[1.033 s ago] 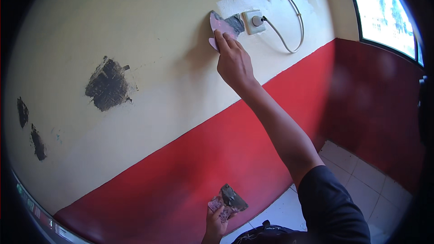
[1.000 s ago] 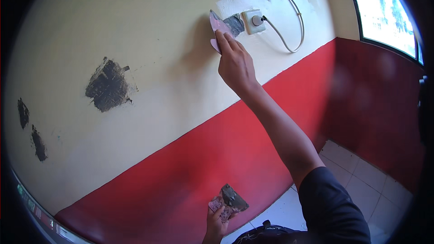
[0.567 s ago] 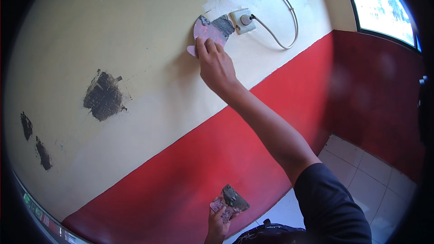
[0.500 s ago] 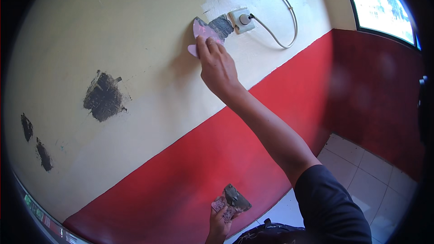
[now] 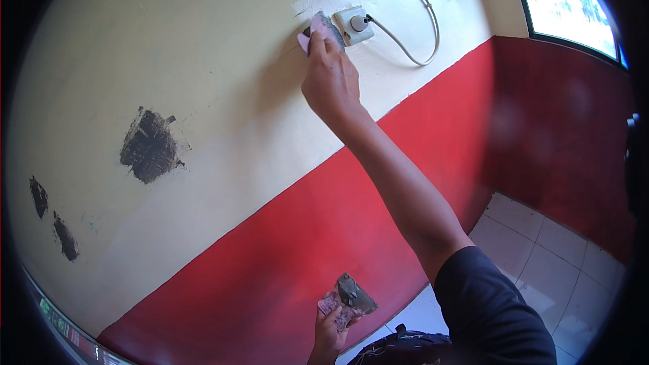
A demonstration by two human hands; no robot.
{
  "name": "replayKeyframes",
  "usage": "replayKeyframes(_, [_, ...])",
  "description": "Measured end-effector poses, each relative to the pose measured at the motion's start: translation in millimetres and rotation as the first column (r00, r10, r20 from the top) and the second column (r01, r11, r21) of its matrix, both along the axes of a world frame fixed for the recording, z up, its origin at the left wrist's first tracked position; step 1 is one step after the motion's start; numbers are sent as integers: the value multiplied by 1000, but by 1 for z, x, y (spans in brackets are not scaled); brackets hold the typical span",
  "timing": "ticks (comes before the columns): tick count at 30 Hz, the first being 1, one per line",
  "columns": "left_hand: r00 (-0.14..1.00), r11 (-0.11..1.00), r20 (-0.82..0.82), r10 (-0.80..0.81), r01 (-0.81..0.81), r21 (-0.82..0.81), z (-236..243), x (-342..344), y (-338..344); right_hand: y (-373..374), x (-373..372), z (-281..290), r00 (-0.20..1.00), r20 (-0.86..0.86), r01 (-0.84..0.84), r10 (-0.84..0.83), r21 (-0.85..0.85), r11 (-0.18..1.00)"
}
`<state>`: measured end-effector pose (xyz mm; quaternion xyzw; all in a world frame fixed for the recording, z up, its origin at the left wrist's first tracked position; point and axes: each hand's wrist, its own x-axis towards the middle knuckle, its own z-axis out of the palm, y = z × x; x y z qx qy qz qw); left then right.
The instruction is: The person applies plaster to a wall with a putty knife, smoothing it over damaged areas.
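My right hand [image 5: 332,81] reaches up to the cream wall, its fingers closed on a pink plastic putty spreader [image 5: 319,25]. The spreader lies against the wall over a grey filler patch, just left of a white wall socket [image 5: 354,25]; it hides most of that patch. Low in front of my body, my left hand [image 5: 328,336] grips a pinkish, paste-smeared spreader [image 5: 336,308]. A lump of grey filler [image 5: 355,293] sits on its upper part.
A plug with a looping grey cable [image 5: 414,61] is in the socket. Dark grey patches [image 5: 150,146] mark the wall at left. Below runs a red painted band [image 5: 270,257]; white floor tiles [image 5: 527,243] and a bright window [image 5: 571,0] are at right.
My right hand has shifted slightly up and to the right along the wall, turning the spreader more edge-on and covering more of the patch beside the socket. The left hand stays almost still.
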<state>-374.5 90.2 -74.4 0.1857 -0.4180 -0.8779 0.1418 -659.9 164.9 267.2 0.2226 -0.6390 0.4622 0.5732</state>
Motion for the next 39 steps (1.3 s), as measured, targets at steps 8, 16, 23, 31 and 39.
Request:
replayKeyframes(8, [999, 999, -29, -41, 42, 7, -10, -8, 9, -11, -13, 4, 990, 64, -131, 123, 135, 982])
replayKeyframes(16, [997, 999, -58, -44, 43, -11, -4, -11, 14, 17, -20, 2, 993, -88, 78, -81, -38, 996])
replayKeyframes(23, [1000, 1000, -18, -22, 22, 0, -7, -2, 5, -12, -10, -10, 985, -137, -86, 106, 139, 987])
replayKeyframes(31, [999, 999, -21, -36, 36, 3, -5, -9, 16, -11, -36, 29, 1000, -5, 21, -21, -1, 1000])
replayKeyframes(39, [999, 1000, -29, -25, 24, -14, -1, -6, 18, 4, -5, 46, 988, -72, -144, 139, -64, 987])
